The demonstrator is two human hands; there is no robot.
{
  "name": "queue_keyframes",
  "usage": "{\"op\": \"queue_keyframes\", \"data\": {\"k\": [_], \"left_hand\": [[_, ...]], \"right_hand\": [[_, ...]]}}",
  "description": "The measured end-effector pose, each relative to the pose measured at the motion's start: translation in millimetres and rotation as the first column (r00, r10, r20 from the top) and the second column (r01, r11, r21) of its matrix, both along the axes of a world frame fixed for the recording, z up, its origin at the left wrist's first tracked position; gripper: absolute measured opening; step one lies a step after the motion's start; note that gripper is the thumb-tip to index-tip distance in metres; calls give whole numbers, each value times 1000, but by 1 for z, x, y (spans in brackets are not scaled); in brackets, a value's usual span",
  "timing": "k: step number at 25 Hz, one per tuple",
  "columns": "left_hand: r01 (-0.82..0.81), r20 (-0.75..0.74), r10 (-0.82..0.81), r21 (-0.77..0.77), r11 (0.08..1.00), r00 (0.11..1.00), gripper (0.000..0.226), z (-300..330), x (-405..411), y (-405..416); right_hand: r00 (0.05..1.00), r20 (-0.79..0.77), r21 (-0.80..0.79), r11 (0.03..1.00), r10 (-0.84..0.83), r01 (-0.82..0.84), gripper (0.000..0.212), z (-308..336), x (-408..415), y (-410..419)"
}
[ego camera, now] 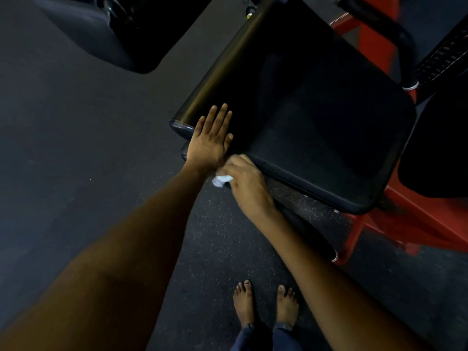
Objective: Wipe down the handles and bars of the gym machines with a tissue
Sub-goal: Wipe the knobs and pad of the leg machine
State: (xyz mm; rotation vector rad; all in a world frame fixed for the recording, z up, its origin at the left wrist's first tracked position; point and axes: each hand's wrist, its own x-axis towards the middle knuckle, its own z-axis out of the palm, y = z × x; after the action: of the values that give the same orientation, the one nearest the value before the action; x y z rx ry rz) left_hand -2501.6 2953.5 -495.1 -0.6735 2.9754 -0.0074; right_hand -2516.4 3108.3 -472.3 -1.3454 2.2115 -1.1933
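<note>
Wiping at the near edge of a black padded seat [316, 138], a person worked a crumpled white tissue [220, 180] in the right hand [244, 178], fingers curled around it, down by the black bar [307, 230] under the pad. The left hand [212, 140] lay flat on the pad's corner, fingers straight and spread, holding nothing. By the look of it, the job was under way but far from finished: the curved black handle [395, 36] on the red frame [415, 224] sat well apart from the tissue, and a second dark machine [119, 29] stood beyond on the floor [63, 148]. In view: one tissue, two hands, two bare feet [266, 305], one padded seat, one red frame.
</note>
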Motion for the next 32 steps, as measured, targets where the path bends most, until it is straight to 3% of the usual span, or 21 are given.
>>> {"op": "queue_keyframes", "data": {"k": [5,6,10,12,14,16,18,20,22,24,25,27,29,30,32], "left_hand": [[-16,-9,16,17,1000,1000,56,-1,1,2],[-10,-20,10,14,1000,1000,57,-2,2,2],[12,-34,-12,7,1000,999,73,-2,2,0],[23,-24,-23,2,1000,999,69,-1,2,-1],[12,-36,-12,2,1000,999,60,-1,4,-1],[-7,-26,7,4,1000,1000,56,-2,3,1],[-16,-21,16,-5,1000,1000,55,-1,3,4],[-16,-22,16,-7,1000,1000,55,-1,3,3],[-17,-22,17,-8,1000,1000,55,-2,2,3],[-21,-25,20,-4,1000,999,55,-2,3,2],[-22,-26,22,-1,1000,999,55,-2,3,2],[-23,-25,23,4,1000,999,55,-2,1,2],[-28,-32,28,4,1000,999,55,-3,2,4],[-31,-36,31,7,999,999,55,-3,2,3],[-30,-31,31,25,999,999,55,-1,2,2]], "right_hand": [[957,79,79,959,-280,274,18,-10,4,106],[953,69,73,955,-293,288,15,-9,3,95],[984,174,13,999,-44,43,11,6,0,-4],[938,312,8,987,-154,159,13,4,-8,-3],[867,401,155,955,-295,254,10,-3,-20,39],[834,419,430,887,-360,167,10,-11,-37,76],[791,509,648,756,-339,-92,19,-17,-58,67],[667,684,612,731,-296,-303,18,-15,-67,31],[518,812,465,833,-268,-299,17,-6,-61,4],[452,871,350,890,-194,-291,22,-11,-59,10],[488,858,361,861,-158,-357,27,-14,-64,27],[651,746,542,699,-145,-466,34,-28,-83,78],[695,679,676,572,-237,-465,32,-37,-94,106],[682,696,655,589,-226,-473,28,-35,-93,99],[694,701,554,739,-166,-383,17,-24,-77,51]]}}
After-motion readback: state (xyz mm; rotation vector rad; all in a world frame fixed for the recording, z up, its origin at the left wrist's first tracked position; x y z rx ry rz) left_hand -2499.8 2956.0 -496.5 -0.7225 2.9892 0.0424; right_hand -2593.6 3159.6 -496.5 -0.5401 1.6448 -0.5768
